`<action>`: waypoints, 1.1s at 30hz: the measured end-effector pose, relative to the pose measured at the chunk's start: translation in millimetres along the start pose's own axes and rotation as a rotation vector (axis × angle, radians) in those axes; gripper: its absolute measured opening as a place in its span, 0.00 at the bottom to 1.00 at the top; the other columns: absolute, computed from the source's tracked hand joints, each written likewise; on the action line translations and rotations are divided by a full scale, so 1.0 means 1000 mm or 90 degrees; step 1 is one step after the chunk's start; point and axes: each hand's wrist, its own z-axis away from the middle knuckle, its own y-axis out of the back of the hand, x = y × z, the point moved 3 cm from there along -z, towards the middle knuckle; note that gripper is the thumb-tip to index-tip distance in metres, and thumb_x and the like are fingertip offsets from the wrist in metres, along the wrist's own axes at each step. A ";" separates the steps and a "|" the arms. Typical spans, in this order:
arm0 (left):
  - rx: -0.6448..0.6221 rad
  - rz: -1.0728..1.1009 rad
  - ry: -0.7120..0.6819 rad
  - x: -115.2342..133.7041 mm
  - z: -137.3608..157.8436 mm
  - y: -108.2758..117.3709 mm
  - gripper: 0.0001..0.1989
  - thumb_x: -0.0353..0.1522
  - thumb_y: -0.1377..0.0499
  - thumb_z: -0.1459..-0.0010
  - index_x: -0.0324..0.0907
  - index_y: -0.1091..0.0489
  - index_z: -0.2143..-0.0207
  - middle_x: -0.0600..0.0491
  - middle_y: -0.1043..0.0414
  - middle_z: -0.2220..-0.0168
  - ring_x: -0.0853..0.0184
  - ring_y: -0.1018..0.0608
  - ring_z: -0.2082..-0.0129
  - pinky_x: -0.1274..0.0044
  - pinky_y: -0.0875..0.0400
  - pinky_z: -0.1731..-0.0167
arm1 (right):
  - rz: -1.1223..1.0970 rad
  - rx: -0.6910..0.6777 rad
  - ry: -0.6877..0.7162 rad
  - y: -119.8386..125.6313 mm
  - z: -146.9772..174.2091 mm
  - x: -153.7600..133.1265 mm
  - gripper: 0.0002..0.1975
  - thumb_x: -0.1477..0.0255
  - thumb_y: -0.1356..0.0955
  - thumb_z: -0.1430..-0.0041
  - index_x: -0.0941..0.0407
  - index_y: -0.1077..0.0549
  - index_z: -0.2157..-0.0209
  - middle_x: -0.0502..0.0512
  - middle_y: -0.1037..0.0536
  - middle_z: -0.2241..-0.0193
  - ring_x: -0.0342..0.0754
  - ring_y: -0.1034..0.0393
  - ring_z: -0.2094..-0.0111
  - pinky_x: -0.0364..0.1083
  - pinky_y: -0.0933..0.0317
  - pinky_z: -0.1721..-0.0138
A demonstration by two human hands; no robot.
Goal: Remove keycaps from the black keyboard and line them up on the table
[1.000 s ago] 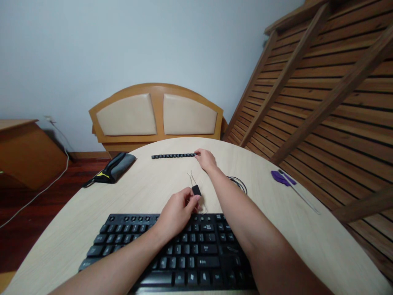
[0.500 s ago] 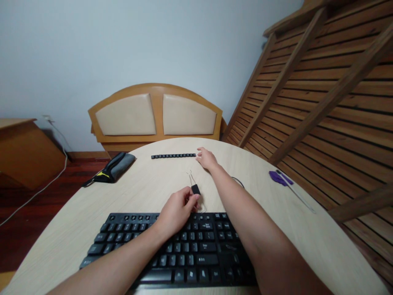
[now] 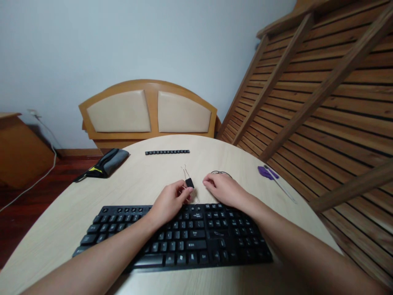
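My left hand [image 3: 172,200] is closed around a keycap puller [image 3: 189,182], which has a black handle and thin wire loops. The puller's forked wire end points away from me, above the keyboard's back edge. My right hand [image 3: 225,188] lies to its right, fingers bent and pressed together, with no object showing in them. A black keyboard [image 3: 196,246] sits below both hands, and my left forearm covers part of its left side. Along its back row, several key positions show bare sockets. Farther back, a line of black keycaps [image 3: 167,152] stands on the table.
At the back left of the round table [image 3: 138,180] lies a dark grey pouch [image 3: 112,162] with a yellow patch. A purple cloth [image 3: 267,172] and a thin rod [image 3: 284,188] lie on the right. A black cable [image 3: 222,172] curves behind my right hand.
My right hand has drawn back from the right end of the keycap line to beside the keyboard's back edge. My left hand still holds the puller. The view has shifted slightly.
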 end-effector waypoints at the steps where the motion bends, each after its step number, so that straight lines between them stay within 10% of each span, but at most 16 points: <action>1: 0.001 -0.002 0.001 0.000 0.000 0.000 0.13 0.38 0.46 0.37 0.41 0.33 0.73 0.53 0.27 0.75 0.66 0.24 0.74 0.76 0.33 0.71 | -0.012 -0.008 0.002 0.001 0.011 0.000 0.13 0.67 0.39 0.34 0.55 0.23 0.64 0.55 0.19 0.66 0.51 0.26 0.62 0.46 0.38 0.63; 15: -0.011 -0.050 -0.032 0.006 0.004 0.001 0.13 0.39 0.46 0.36 0.41 0.30 0.69 0.52 0.25 0.73 0.64 0.24 0.72 0.75 0.34 0.70 | -0.180 -0.018 0.135 -0.010 0.058 0.004 0.05 0.72 0.34 0.39 0.54 0.26 0.62 0.52 0.23 0.62 0.49 0.30 0.58 0.48 0.39 0.55; 25: 0.034 -0.371 -0.133 0.071 0.041 0.006 0.12 0.41 0.44 0.38 0.45 0.32 0.72 0.53 0.26 0.75 0.61 0.25 0.76 0.74 0.44 0.76 | -0.180 0.027 0.106 -0.018 0.060 -0.009 0.04 0.73 0.34 0.39 0.53 0.27 0.63 0.52 0.23 0.63 0.49 0.30 0.57 0.48 0.39 0.55; 33: 0.008 -0.234 -0.088 0.034 0.018 0.000 0.11 0.37 0.47 0.35 0.43 0.34 0.70 0.53 0.28 0.73 0.63 0.26 0.73 0.76 0.38 0.73 | -0.180 0.032 0.115 -0.022 0.062 -0.016 0.05 0.71 0.34 0.38 0.53 0.26 0.62 0.53 0.23 0.62 0.49 0.30 0.57 0.49 0.38 0.54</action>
